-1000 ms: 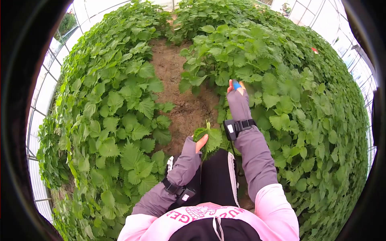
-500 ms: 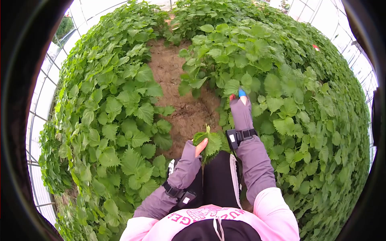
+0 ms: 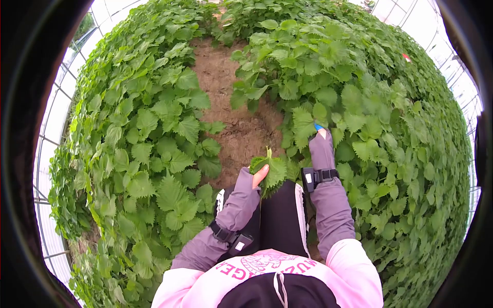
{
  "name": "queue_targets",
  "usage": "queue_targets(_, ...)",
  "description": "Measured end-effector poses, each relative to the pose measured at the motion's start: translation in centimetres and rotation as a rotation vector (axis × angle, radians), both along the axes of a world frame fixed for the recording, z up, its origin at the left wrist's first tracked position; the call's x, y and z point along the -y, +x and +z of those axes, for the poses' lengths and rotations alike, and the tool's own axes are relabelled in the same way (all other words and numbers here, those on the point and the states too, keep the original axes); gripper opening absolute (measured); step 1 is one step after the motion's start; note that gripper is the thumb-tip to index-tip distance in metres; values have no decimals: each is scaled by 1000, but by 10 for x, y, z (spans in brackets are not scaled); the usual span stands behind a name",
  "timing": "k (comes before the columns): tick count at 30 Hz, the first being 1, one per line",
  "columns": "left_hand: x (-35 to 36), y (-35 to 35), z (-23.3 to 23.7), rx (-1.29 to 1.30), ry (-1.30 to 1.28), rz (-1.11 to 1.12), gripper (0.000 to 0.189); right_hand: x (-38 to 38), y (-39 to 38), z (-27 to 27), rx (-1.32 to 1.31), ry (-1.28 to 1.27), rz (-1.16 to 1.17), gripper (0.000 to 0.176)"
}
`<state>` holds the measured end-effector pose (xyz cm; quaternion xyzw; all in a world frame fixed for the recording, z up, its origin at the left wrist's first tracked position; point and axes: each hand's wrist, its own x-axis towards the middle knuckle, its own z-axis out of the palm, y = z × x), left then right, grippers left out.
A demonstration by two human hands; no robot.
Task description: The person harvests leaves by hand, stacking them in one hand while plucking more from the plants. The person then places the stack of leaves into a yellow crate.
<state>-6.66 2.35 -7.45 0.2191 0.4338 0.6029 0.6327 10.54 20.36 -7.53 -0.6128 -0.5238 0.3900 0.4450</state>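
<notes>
My left hand (image 3: 260, 176) is closed around a small bunch of green perilla leaves (image 3: 276, 172), its thumb lying across the top leaf and the cut stems pointing up. Ahead and to the right, my right hand (image 3: 321, 134) reaches in among the plants, with a blue cover (image 3: 318, 127) on one fingertip. That tip meets the edge of a broad toothed perilla leaf (image 3: 304, 127) still among the foliage. The remaining right fingers are hidden; the hand looks closed, but what it grips cannot be made out.
Dense perilla plants (image 3: 149, 154) rise on the left, and another thick bed (image 3: 400, 164) on the right. Between them runs a bare soil path (image 3: 221, 92). A white-walled greenhouse frame (image 3: 56, 113) surrounds the beds. A small red and white object (image 3: 406, 57) sits at far right.
My right hand has moved slightly right and back toward me, and the leaf beside it has shifted and shows larger. My left hand, still holding the bunch, has risen a little in view.
</notes>
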Motion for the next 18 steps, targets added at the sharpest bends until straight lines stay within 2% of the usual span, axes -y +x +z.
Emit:
queue_targets(2,2,3,4,1,-6,-4,27,9,4,11,532,-93,96,23)
queue_targets(3,4,3,7,-1,-7,-7,26,15,1,18,533,-94,98,23)
queue_targets(5,9,4,17,21,-9,-13,27,27,-8,31,112,-52,-1,24)
queue_targets(6,12,5,24,43,-8,-19,27,22,-3,20,113,-52,1,24)
queue_targets(7,17,5,36,43,-8,-16,27,10,5,0,281,-118,-33,24)
queue_targets(8,24,6,54,-61,19,6,26,1,12,-10,449,-182,-67,25)
queue_targets(10,35,6,85,-166,43,34,26,-5,15,-4,421,-255,-27,25)
queue_targets(12,39,4,106,-483,-26,-43,26,-3,18,2,394,-330,13,25)
queue_targets(13,35,3,97,-482,-31,-38,26,2,21,4,543,-199,38,26)
queue_targets(14,28,3,77,-282,-89,-18,26,6,25,6,689,-67,63,27)
queue_targets(15,23,4,64,-82,-142,5,27,6,31,12,608,58,200,30)
queue_targets(16,21,5,59,-81,-141,14,27,14,21,36,608,62,208,30)
queue_targets(18,26,9,56,-266,116,188,27,43,-4,84,20,29,119,29)
